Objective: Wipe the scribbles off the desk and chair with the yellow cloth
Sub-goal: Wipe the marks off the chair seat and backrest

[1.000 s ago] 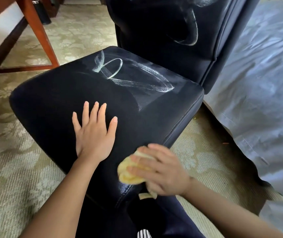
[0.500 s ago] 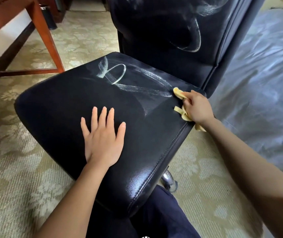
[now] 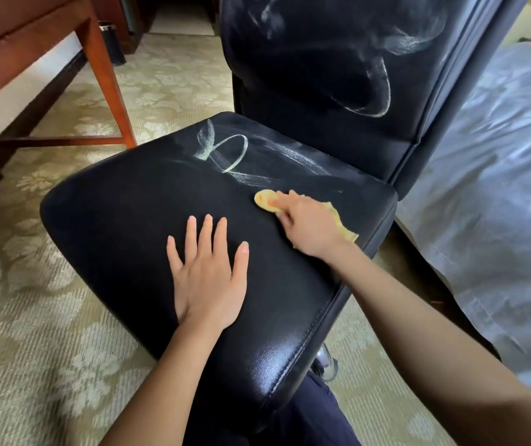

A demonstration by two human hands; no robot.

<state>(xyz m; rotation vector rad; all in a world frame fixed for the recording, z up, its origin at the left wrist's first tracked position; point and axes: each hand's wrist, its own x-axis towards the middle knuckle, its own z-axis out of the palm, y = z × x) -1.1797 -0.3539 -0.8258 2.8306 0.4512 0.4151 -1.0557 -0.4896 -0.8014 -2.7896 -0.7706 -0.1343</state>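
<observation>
The yellow cloth (image 3: 265, 201) sits bunched on the chair seat (image 3: 122, 226), just below the chalky scribbles (image 3: 225, 152), with my right grip (image 3: 309, 226) clenched around it. My left grip (image 3: 209, 278) rests flat and released on the seat, bracing. I judge I'm mid-wipe; the next push goes up-left through the loop. There is open seat all round, the backrest (image 3: 322, 130) behind is also marked, and the bed (image 3: 499, 188) is close on the right.

You see a pale carpet (image 3: 48, 333) with a woven floral pattern across the floor. At its far left edge stands a reddish wooden desk (image 3: 103, 75) with a low crossbar. A dark bin (image 3: 112, 43) stands behind the desk leg. A crumpled pale sheet (image 3: 499, 188) lies along the right edge, softly lit.
</observation>
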